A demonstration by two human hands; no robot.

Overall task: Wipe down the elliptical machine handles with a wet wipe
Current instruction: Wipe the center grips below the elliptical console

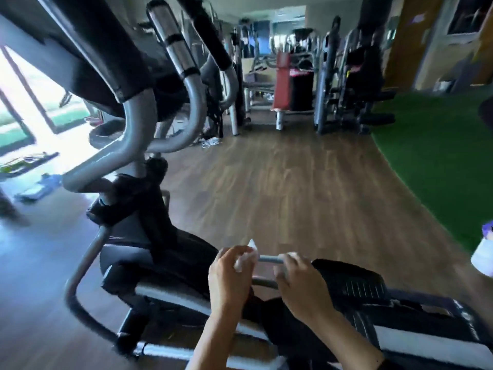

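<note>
Head view: crumpled white wet wipe (246,259), blurred

Two hands are in view: one left hand (229,276) and one right hand (301,284). There is one white wipe (246,259), one grey bar (268,259), one elliptical machine (149,236) with one chrome handle (173,44) and two black padded handles (93,49), one ribbed black pedal (352,281), and one white container (482,253).
</note>
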